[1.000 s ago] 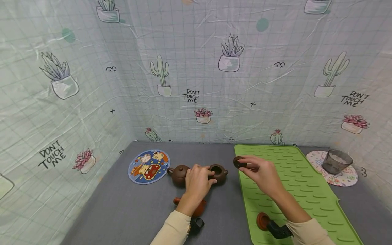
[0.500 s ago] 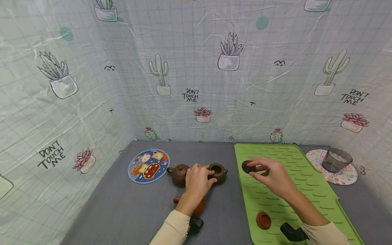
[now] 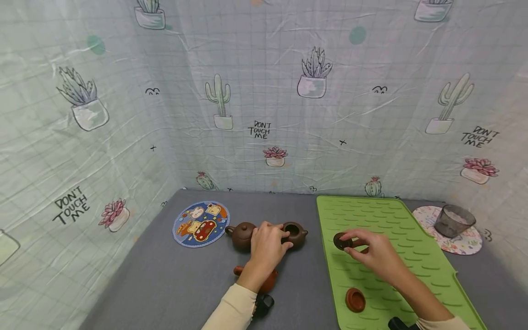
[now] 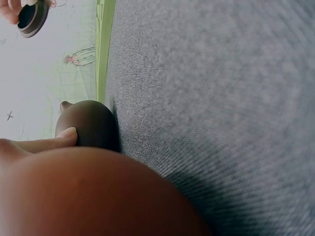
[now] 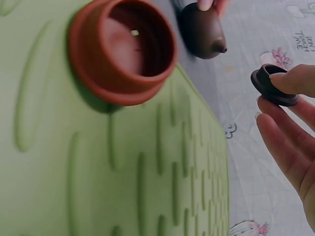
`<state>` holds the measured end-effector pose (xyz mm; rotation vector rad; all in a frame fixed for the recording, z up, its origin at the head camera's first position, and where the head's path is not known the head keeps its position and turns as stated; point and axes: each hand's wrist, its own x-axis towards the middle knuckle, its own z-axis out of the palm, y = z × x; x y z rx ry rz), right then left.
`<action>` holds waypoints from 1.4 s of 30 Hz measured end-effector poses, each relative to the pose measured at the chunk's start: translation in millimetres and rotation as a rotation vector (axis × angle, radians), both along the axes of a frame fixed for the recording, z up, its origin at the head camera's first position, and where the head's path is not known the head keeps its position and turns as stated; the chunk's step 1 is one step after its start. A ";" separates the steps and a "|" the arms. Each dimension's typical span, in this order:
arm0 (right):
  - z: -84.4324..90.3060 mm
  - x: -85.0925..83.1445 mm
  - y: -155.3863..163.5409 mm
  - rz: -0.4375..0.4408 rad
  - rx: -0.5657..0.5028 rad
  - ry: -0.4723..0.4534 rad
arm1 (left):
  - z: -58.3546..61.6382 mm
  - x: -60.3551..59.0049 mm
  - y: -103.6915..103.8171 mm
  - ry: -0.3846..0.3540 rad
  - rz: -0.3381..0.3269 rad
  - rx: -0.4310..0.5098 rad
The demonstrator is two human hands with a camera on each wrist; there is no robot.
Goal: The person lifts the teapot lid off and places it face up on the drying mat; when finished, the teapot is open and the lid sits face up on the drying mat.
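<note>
My left hand [image 3: 266, 245] grips a dark brown teapot [image 3: 294, 235] standing on the grey table, its round mouth uncovered. In the left wrist view the thumb lies against the body of this teapot [image 4: 91, 123]; its handle is hidden by the hand. Between thumb and fingers, my right hand [image 3: 377, 254] pinches a small dark brown teapot lid [image 3: 342, 241] over the green mat [image 3: 383, 284]. The right wrist view shows the lid [image 5: 273, 88] with its hollow inner collar facing the thumb. Nearer me on the mat, a reddish-brown lid [image 3: 355, 299] rests upside down.
A second dark brown teapot [image 3: 241, 237], lid on, stands left of my left hand. Partly under my left forearm is a reddish-brown teapot [image 3: 269, 281]. A blue round cartoon mat [image 3: 201, 224] lies left; a grey translucent cup [image 3: 453, 221] stands on a floral mat [image 3: 426, 211] far right.
My right hand has carried the dark lid rightward and nearer me, from the mat's left edge to over the mat. The left hand keeps its hold on the teapot.
</note>
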<state>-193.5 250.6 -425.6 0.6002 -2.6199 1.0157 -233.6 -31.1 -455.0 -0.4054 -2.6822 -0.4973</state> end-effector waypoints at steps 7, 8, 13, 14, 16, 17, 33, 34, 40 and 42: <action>-6.6 5.0 1.5 0.000 0.004 -0.064 | 1.0 -0.4 0.4 0.004 -0.007 -0.004; -7.3 5.5 1.7 0.007 0.004 -0.074 | 1.3 -0.5 0.5 0.005 -0.006 -0.003; -11.9 8.1 3.6 0.034 0.011 -0.110 | 2.0 -0.5 0.4 0.009 -0.005 -0.006; -13.0 8.7 4.0 0.042 0.015 -0.121 | 2.0 -0.3 0.3 0.008 -0.003 -0.008; -15.6 9.8 4.9 0.058 0.020 -0.141 | 2.0 0.0 0.1 0.008 -0.002 -0.014; -16.9 10.2 5.4 0.067 0.024 -0.152 | 1.9 0.1 0.1 0.007 -0.001 -0.018; -22.2 12.9 10.7 0.152 0.062 -0.369 | 2.8 1.2 0.8 0.006 -0.004 -0.015; -22.1 12.7 10.8 0.149 0.059 -0.377 | 2.9 1.2 0.8 0.006 -0.003 -0.014; -23.0 10.9 11.4 0.138 0.028 -0.416 | 2.0 0.5 -0.7 0.012 -0.002 -0.007; -23.5 10.2 11.4 0.143 0.022 -0.426 | 1.3 0.1 -1.0 0.012 -0.002 -0.008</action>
